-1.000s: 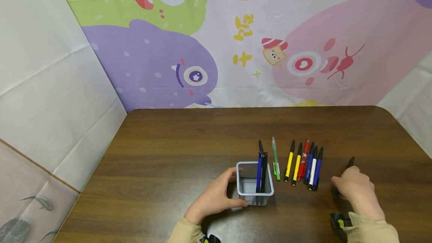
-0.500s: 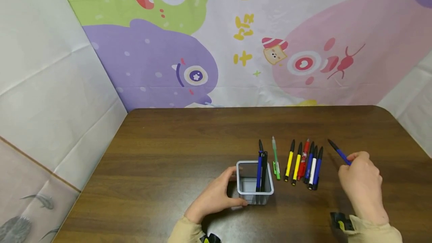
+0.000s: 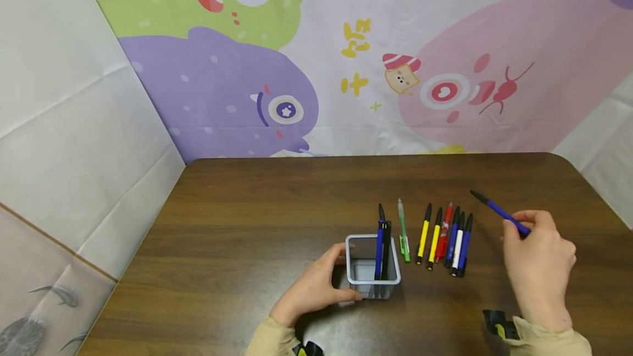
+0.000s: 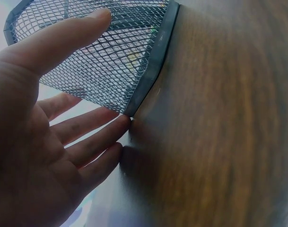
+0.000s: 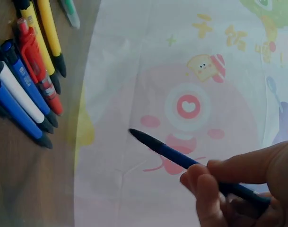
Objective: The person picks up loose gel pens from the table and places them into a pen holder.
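Observation:
A square mesh pen holder (image 3: 373, 283) stands upright on the table, with a blue pen (image 3: 379, 251) and a black pen (image 3: 387, 246) in it. My left hand (image 3: 316, 284) holds its left side, thumb at the front and fingers round the back; the left wrist view shows the thumb (image 4: 63, 40) against the mesh. Above the table at the right, my right hand (image 3: 540, 262) pinches a blue pen (image 3: 501, 213) with a black tip. That pen (image 5: 174, 155) points up and leftward in the head view.
Right of the holder lies a green clear pen (image 3: 404, 235). Beyond it come two yellow pens (image 3: 423, 238), a red pen (image 3: 444, 232), and a white pen (image 3: 457, 249) between blue ones (image 3: 465, 249). A printed cloth (image 3: 356, 125) hangs behind the table's far edge.
My right hand has lifted the blue pen off the table and turned it so its tip points up and left. My left hand and the holder have stayed put.

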`<action>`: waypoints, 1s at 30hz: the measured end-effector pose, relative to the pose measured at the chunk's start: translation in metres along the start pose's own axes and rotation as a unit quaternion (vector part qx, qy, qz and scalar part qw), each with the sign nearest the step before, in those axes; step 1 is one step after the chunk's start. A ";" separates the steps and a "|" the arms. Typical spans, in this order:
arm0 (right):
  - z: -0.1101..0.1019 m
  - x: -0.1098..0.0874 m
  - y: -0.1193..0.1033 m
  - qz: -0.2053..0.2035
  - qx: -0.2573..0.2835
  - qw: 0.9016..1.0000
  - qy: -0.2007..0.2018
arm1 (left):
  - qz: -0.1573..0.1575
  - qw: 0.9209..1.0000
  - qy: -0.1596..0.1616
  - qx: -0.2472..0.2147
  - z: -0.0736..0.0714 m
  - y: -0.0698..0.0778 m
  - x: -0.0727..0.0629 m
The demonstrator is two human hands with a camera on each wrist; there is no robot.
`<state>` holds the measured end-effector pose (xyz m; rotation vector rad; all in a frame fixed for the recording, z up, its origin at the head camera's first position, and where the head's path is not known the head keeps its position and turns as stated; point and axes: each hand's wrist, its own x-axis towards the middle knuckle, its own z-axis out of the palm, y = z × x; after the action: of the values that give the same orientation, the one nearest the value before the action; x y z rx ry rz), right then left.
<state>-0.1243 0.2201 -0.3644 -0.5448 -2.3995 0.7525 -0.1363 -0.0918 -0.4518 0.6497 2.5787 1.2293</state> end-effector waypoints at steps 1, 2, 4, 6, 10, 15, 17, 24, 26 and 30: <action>0.000 0.000 -0.001 -0.006 0.002 1.000 0.009 | 0.000 1.000 0.000 0.000 0.000 0.000 0.000; -0.001 0.000 -0.002 -0.011 0.004 1.000 0.017 | 0.001 1.000 0.001 0.001 0.000 0.000 0.000; -0.002 -0.001 -0.004 -0.027 0.010 0.999 0.034 | 0.002 1.000 0.002 0.001 -0.001 0.000 0.000; -0.002 -0.002 -0.006 -0.039 0.017 0.998 0.052 | 0.000 1.000 0.002 0.002 -0.001 0.001 0.000; -0.001 -0.002 -0.008 -0.055 0.035 0.995 0.080 | -0.001 1.000 0.001 0.003 -0.001 0.000 0.000; 0.000 -0.003 -0.008 -0.060 0.048 0.993 0.093 | -0.002 1.000 0.000 0.001 -0.001 0.000 0.000; 0.000 -0.002 -0.008 -0.066 0.054 0.992 0.095 | -0.002 1.000 0.000 0.001 -0.001 0.000 0.000; 0.001 -0.005 -0.012 -0.086 0.081 0.989 0.094 | 0.001 1.000 0.001 0.000 0.000 0.000 0.000; 0.001 -0.006 -0.013 -0.085 0.089 0.988 0.095 | 0.001 1.000 0.000 0.000 0.001 -0.001 0.000; 0.002 -0.008 -0.017 -0.092 0.098 0.986 0.095 | 0.003 1.000 0.000 0.001 0.000 -0.001 0.000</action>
<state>-0.1228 0.2026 -0.3583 -0.2956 -2.1355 0.8054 -0.1366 -0.0919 -0.4528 0.6574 2.5803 1.2291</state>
